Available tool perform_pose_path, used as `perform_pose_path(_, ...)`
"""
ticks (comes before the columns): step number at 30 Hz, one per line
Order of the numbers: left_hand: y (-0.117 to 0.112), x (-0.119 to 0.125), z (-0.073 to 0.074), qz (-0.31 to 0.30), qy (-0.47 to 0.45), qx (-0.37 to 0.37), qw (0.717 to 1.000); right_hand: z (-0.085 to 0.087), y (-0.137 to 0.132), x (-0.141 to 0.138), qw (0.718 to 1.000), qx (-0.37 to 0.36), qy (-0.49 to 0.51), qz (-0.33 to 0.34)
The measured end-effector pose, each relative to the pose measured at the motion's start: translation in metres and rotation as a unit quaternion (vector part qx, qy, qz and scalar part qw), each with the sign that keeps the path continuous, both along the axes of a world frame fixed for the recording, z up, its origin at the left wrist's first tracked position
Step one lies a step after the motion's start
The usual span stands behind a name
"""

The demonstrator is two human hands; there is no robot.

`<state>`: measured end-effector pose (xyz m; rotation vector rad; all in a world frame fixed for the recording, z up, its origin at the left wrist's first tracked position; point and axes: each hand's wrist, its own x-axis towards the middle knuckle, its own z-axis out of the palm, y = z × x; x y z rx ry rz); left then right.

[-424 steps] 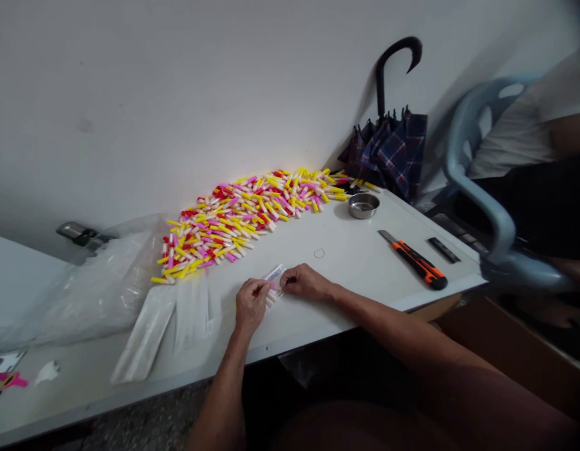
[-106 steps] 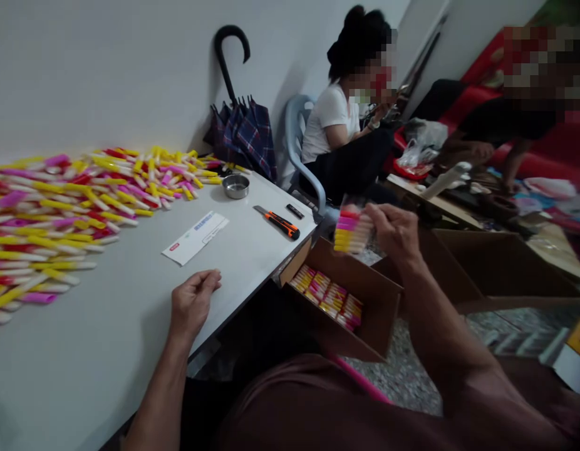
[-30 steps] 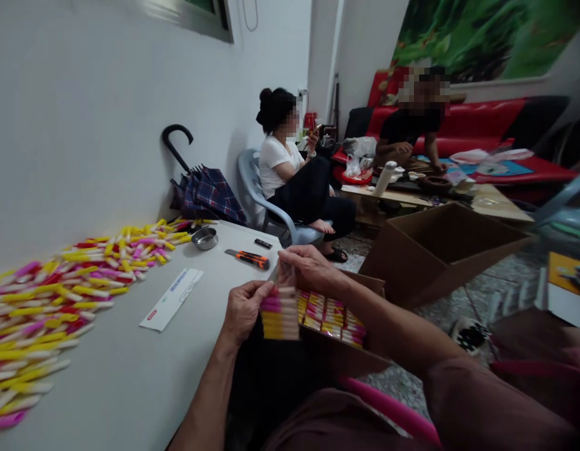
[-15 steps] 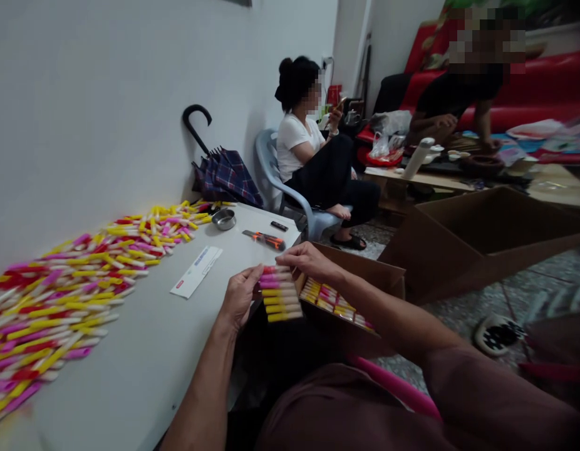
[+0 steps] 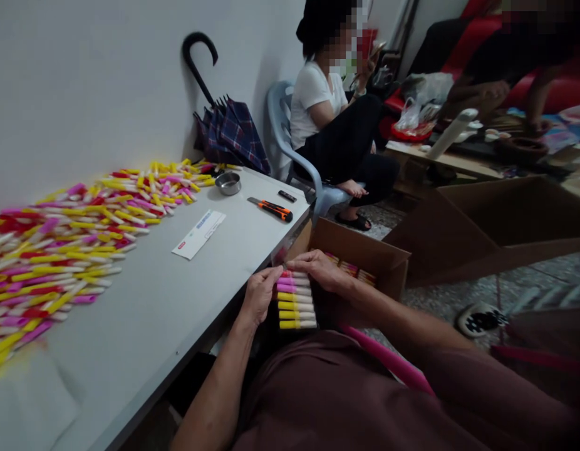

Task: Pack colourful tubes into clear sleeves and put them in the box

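A flat row of small plastic tubes (image 5: 295, 303) hangs below my hands, side by side, each with a red, pink or yellow end and a whitish end. My left hand (image 5: 262, 292) pinches the row's top left edge between thumb and fingers. At its top right edge my right hand (image 5: 321, 269) is closed, with its fingertips near those of the left. Whatever lies between the fingertips is too small to make out. Behind the right forearm, an open cardboard box (image 5: 365, 241) holds more bundled tubes (image 5: 349, 268).
Loose tubes (image 5: 83, 250) are heaped along the wall on the white table (image 5: 144, 313). A paper card (image 5: 198, 234), a metal dish (image 5: 228, 183) and an orange-black utility knife (image 5: 271, 208) lie there too. Beyond are an umbrella (image 5: 233, 128), a seated person (image 5: 318, 94) and a large carton (image 5: 487, 219).
The view has tilted down and closer to the table. My hands still hold the row of tubes at its top, and the row now hangs nearer my body, partly in front of the box.
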<state>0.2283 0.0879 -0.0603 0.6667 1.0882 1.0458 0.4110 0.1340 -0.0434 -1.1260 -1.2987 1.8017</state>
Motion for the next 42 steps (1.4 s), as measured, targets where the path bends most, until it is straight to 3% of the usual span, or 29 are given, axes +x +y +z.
perform_pose_path(4, -0.027, 0.003, -0.017, -0.076, -0.041, -0.023, 0.996, -0.021, -0.019, 0.007, 0.997, -0.012, -0.006, -0.07)
perform_pose_path(7, -0.043, -0.001, -0.03, -0.1, -0.02, -0.042, 0.994, -0.032, -0.024, 0.009, 0.99, -0.029, 0.003, -0.14)
perform_pose_path(12, -0.057, -0.007, -0.045, -0.019, 0.017, -0.041, 0.999, -0.033, -0.022, 0.006, 0.976, -0.037, 0.037, -0.21)
perform_pose_path(16, -0.058, -0.001, -0.044, 0.034, -0.003, -0.014, 0.999, -0.025, -0.018, 0.0, 0.978, -0.042, 0.072, -0.193)
perform_pose_path(19, -0.054, 0.003, -0.039, 0.085, -0.053, 0.004, 0.995, -0.011, -0.013, 0.0, 0.983, -0.015, 0.06, -0.173)
perform_pose_path(23, -0.044, 0.004, -0.026, 0.199, -0.095, 0.016, 0.975, 0.021, -0.003, 0.006, 0.978, 0.123, -0.027, -0.169)
perform_pose_path(26, -0.031, 0.006, -0.008, 0.233, -0.077, 0.054, 0.968, 0.042, 0.002, 0.003, 0.962, 0.197, -0.036, -0.184)
perform_pose_path(28, -0.019, 0.008, 0.006, 0.278, -0.056, 0.091, 0.955, 0.049, 0.003, -0.006, 0.959, 0.209, -0.01, -0.192)
perform_pose_path(32, 0.008, 0.002, 0.028, 0.423, 0.02, 0.135, 0.896, 0.051, 0.009, -0.032, 0.965, 0.173, 0.029, -0.196)
perform_pose_path(34, 0.014, -0.008, 0.036, 0.461, 0.041, 0.14, 0.875, 0.053, 0.015, -0.043, 0.962, 0.183, 0.034, -0.201)
perform_pose_path(36, 0.009, -0.02, 0.041, 0.43, 0.005, 0.124, 0.894, 0.055, 0.023, -0.051, 0.959, 0.192, 0.045, -0.202)
perform_pose_path(39, -0.012, -0.038, 0.042, 0.264, -0.082, 0.096, 0.956, 0.056, 0.038, -0.058, 0.956, 0.171, 0.074, -0.224)
perform_pose_path(42, -0.035, -0.052, 0.036, 0.153, -0.068, 0.084, 0.982, 0.051, 0.049, -0.064, 0.958, 0.158, 0.08, -0.227)
